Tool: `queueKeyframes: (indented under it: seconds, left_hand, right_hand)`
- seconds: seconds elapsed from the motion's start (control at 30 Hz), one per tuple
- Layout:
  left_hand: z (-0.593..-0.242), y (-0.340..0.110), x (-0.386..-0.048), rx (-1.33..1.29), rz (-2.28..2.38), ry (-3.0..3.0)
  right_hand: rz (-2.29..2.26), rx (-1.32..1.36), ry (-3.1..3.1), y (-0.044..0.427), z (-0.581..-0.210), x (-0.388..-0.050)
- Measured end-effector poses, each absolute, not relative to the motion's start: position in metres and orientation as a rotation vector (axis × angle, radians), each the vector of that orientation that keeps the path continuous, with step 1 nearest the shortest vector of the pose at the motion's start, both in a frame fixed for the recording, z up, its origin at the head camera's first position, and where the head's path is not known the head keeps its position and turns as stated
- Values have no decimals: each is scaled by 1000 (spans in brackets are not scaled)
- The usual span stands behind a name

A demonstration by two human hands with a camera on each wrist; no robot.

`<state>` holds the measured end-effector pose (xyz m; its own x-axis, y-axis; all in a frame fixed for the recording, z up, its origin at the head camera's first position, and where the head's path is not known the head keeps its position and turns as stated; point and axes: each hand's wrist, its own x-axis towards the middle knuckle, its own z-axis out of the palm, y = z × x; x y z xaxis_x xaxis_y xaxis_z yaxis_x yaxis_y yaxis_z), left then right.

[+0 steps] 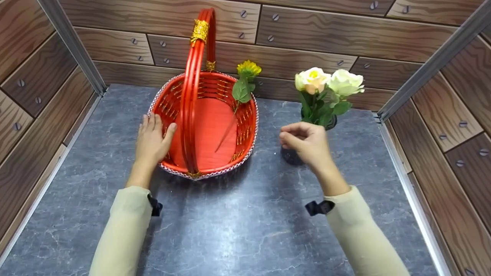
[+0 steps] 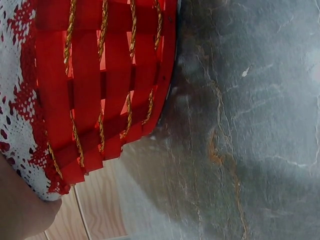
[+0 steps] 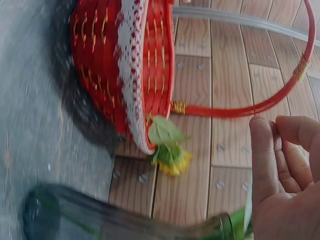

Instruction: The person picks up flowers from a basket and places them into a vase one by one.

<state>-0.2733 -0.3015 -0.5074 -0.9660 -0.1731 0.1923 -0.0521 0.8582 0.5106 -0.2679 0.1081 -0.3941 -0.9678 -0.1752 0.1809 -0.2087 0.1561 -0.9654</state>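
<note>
A red woven basket [image 1: 215, 134] with a tall hooped handle stands left of centre, its rim trimmed with white lace. My left hand [image 1: 150, 140] rests on its left rim, fingers fairly straight and thumb over the inner side. A yellow sunflower [image 1: 249, 69] leans inside against the right rim, its stem reaching the basket floor. My right hand [image 1: 308, 145] hovers in front of a glass vase [image 3: 125, 215], fingers loosely bent, tips near the thumb, with nothing visible between them. That vase holds a peach-white rose [image 1: 313, 80] and a greenish-white rose [image 1: 346, 82].
Grey marble-patterned tabletop [image 1: 230, 230] lies under everything. Wood-patterned panels [image 1: 307, 42] enclose the back and both sides, with metal strips [image 1: 418, 207] along the side edges. The basket's handle [image 1: 193, 88] rises high above its rim.
</note>
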Motion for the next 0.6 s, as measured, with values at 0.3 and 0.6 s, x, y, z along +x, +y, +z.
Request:
queueKeyframes:
  seconds: [0.3, 0.6]
  left_hand:
    - [-507, -301, -274, 167, -766, -2793]
    - [-507, -301, -274, 167, -781, -2799]
  right_hand:
    - [2063, 404, -2385, 73, -408, -278]
    - [2212, 271, -2392, 48, -418, -295]
